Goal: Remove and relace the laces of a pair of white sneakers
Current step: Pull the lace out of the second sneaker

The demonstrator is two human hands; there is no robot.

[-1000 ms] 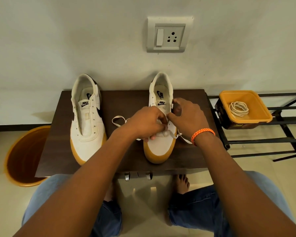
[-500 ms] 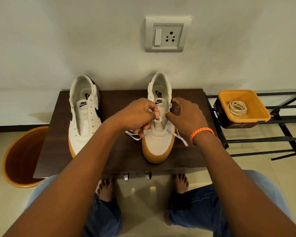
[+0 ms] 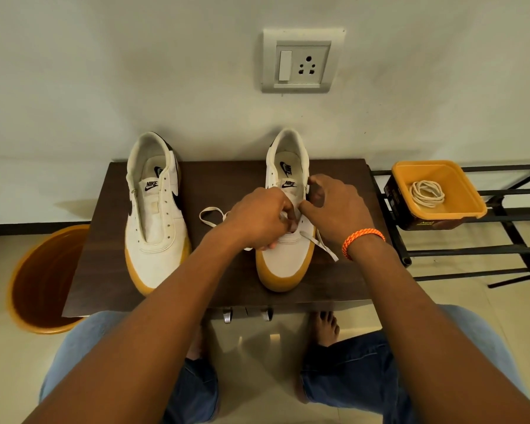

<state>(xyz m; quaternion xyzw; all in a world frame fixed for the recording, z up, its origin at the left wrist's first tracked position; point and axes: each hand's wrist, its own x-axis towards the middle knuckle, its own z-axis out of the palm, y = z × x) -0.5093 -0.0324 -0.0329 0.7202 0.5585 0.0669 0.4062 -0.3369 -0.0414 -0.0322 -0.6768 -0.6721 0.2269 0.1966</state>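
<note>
Hands (image 3: 259, 220) on NIKE-labelled sneaker (image 3: 285, 261)

— What's by the table (image 3: 110, 255)?
— A bin (image 3: 43, 280) left of it, a rack (image 3: 514, 249) right.
— And above?
— A socket (image 3: 302, 61) on the wall (image 3: 104, 71).

Bare forearms; orange braided wristband (image 3: 362, 240) on right wrist; blue jeans (image 3: 355, 362).

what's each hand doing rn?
Left hand: pinching the lace over the right shoe.
Right hand: fingers curled at the shoe's eyelets; grip on lace cannot be told.
</note>
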